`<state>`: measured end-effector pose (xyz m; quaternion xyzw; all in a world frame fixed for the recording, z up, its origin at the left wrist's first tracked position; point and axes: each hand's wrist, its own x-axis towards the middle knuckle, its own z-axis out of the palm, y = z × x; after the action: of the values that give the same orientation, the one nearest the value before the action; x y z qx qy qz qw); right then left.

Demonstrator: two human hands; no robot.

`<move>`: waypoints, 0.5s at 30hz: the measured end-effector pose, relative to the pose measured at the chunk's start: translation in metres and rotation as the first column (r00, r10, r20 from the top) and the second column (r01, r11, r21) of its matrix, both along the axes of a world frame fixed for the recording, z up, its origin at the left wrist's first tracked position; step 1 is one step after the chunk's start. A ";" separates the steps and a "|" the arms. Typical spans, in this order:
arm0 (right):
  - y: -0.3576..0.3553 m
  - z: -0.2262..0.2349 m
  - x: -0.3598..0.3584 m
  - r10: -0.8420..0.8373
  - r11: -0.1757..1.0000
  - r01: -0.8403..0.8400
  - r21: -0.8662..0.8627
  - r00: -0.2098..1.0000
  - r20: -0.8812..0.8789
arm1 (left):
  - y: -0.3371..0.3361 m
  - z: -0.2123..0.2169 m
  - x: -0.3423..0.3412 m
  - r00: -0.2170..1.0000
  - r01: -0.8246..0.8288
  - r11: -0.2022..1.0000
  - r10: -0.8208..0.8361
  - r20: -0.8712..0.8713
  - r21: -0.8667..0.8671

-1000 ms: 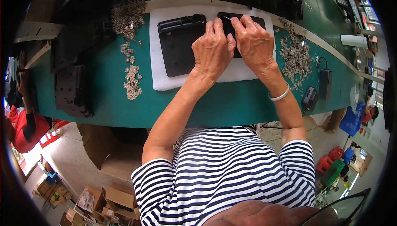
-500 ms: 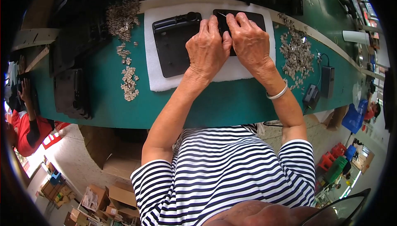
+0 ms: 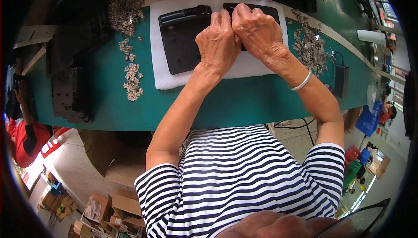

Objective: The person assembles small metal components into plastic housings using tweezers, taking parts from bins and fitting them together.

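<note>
On the green table, the white pad is left in place, with the black housing lying on it and the black panel beside that, under the hands. The right forearm has been swung outward, and the right hand brought in against the left hand. Each grip is curled narrow; what is held cannot be told.

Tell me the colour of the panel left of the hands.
Black; the panel shows best in the head view.
</note>
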<state>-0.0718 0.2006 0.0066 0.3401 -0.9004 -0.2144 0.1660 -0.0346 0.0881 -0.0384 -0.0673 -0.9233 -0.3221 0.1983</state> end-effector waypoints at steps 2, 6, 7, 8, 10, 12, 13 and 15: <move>-0.002 0.006 -0.003 0.029 0.999 -0.029 0.013 0.999 0.016 | 0.000 -0.001 -0.001 1.000 -0.009 1.000 0.010 -0.021 0.019; -0.006 0.013 -0.004 0.046 0.999 -0.044 -0.021 0.995 0.092 | 0.001 0.005 0.000 1.000 -0.004 0.999 0.004 0.002 0.039; -0.007 0.011 -0.004 0.003 1.000 -0.001 -0.021 0.995 0.104 | 0.001 0.005 0.000 1.000 -0.006 0.999 0.005 0.011 0.041; -0.005 0.010 -0.005 -0.004 0.999 0.007 -0.033 0.997 0.071 | 0.001 0.005 0.000 1.000 0.004 1.000 -0.003 -0.022 0.030; 0.001 0.010 -0.010 0.086 0.996 -0.082 -0.043 0.990 0.109 | 0.000 0.001 0.002 0.999 -0.019 0.999 0.020 -0.048 0.036; 0.027 0.011 -0.025 0.155 0.941 -0.080 -0.328 0.965 0.210 | 0.002 -0.007 0.003 0.992 -0.052 0.999 0.052 -0.112 0.010; 0.041 0.009 -0.026 0.148 0.817 0.003 -0.576 0.965 0.214 | 0.006 -0.009 0.003 0.995 -0.068 0.997 0.070 -0.077 0.032; 0.059 0.011 -0.022 0.080 0.514 0.140 -0.846 0.974 0.210 | 0.007 -0.004 0.005 0.994 -0.102 0.994 0.103 -0.031 0.045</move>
<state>-0.0936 0.2594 0.0176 0.2200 -0.9070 0.2937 0.2066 -0.0299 0.0952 -0.0421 -0.0210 -0.9148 -0.3305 0.2315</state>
